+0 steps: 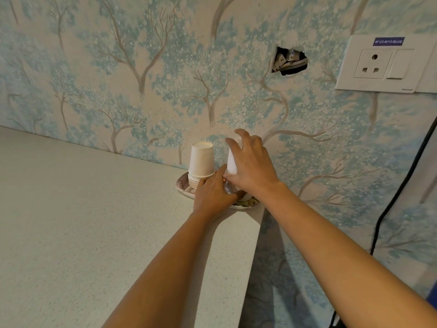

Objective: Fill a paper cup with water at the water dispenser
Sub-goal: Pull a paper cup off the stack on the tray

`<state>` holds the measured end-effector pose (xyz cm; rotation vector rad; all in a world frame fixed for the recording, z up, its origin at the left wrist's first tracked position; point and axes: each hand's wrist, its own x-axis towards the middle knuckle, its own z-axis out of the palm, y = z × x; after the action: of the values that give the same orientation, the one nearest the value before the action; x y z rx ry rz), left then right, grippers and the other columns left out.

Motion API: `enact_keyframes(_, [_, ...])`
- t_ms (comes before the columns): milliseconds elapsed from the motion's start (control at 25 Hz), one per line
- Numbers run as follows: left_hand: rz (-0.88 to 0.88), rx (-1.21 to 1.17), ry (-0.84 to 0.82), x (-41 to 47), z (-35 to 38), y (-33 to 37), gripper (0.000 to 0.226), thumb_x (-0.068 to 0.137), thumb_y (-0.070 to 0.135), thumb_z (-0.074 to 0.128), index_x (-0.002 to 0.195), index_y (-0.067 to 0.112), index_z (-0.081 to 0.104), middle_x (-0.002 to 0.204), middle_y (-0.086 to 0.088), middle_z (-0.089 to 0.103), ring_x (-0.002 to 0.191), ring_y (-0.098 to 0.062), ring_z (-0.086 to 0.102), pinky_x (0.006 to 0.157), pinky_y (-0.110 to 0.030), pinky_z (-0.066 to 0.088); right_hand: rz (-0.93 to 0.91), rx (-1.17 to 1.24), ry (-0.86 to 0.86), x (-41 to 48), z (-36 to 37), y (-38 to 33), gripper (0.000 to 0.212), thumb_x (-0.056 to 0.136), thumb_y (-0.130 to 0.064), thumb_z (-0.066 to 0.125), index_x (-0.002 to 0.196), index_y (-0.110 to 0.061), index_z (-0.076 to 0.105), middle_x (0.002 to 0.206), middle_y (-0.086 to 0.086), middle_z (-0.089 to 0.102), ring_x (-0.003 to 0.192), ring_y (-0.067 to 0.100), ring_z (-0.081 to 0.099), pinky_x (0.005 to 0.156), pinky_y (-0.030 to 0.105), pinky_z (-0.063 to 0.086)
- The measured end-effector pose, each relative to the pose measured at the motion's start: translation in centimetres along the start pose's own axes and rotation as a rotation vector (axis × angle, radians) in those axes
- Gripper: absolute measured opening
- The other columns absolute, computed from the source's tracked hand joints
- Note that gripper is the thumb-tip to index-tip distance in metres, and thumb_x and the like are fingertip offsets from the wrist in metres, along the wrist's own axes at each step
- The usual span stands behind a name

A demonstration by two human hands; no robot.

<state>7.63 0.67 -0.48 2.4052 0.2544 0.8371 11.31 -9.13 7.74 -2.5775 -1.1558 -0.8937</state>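
- Near the middle of the frame, a patterned plate (pixel 182 183) sits at the far right corner of a pale speckled counter (pixel 82 221), against blue tree-print wallpaper.
- On the plate stands a stack of upside-down paper cups (pixel 201 162), untouched.
- Just right of it, the right hand (pixel 251 165) wraps its fingers over the top of a second white paper cup (pixel 231 162), gripping it.
- The left hand (pixel 212 195) is closed low on the same pile, seemingly holding a clear wrapper or lower cup; the view is too hidden to be sure.
- Upper right of the frame: a white wall socket (pixel 376 63) and a ragged hole (pixel 289 61) in the wall.
- No water dispenser is visible.
- To do this well: steady the lower part, pull one cup straight up, and avoid squeezing its thin sides.
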Motion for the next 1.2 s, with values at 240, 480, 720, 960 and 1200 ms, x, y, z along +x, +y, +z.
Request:
enact_keyframes(240, [0.036,0.000,0.020,0.2,0.0,-0.1,0.064,0.078,0.058,0.059,0.131,0.026,0.044,0.131,0.001,0.060,0.120,-0.020,0.056,0.103,-0.044,0.044,0.245,0.249,0.082,1.0,-0.5,0.6,0.061,0.082,-0.036,0.063,0.135,-0.018,0.037,0.144,0.010,0.028,0.127,0.033,0.030,0.090,0.042,0.047])
enact_keyframes(480, [0.049,-0.018,0.031,0.2,0.0,-0.3,0.064,0.075,0.057,0.062,0.129,0.026,0.045,0.128,0.001,0.062,0.117,-0.021,0.057,0.100,-0.043,0.045,0.476,0.476,0.002,2.4,-0.7,1.1,0.065,0.077,-0.044,0.066,0.128,-0.012,0.042,0.125,0.018,0.055,0.115,0.037,0.049,0.082,0.038,0.046])
enact_keyframes(720, [0.032,-0.034,0.041,0.3,0.1,-0.5,0.069,0.072,0.060,0.064,0.129,0.027,0.044,0.127,0.001,0.062,0.116,-0.021,0.057,0.096,-0.039,0.045,0.505,0.532,0.131,3.1,-2.3,1.6,0.063,0.070,-0.042,0.070,0.123,-0.012,0.050,0.119,0.016,0.060,0.105,0.035,0.057,0.071,0.031,0.043])
enact_keyframes(960, [0.019,0.008,0.025,0.3,0.3,-0.8,0.067,0.072,0.062,0.062,0.126,0.025,0.046,0.124,0.002,0.063,0.112,-0.020,0.058,0.089,-0.034,0.043,0.573,0.709,0.212,3.3,-4.6,3.5,0.059,0.073,-0.045,0.067,0.122,-0.014,0.055,0.124,0.011,0.058,0.105,0.028,0.057,0.075,0.030,0.045])
enact_keyframes(1200, [0.036,-0.029,-0.012,0.4,0.1,-0.7,0.073,0.075,0.065,0.059,0.132,0.025,0.040,0.130,0.000,0.059,0.116,-0.021,0.056,0.097,-0.043,0.047,0.831,1.054,0.429,0.4,-4.3,6.4,0.046,0.078,-0.043,0.063,0.116,-0.018,0.058,0.119,0.006,0.060,0.091,0.017,0.055,0.066,0.024,0.049])
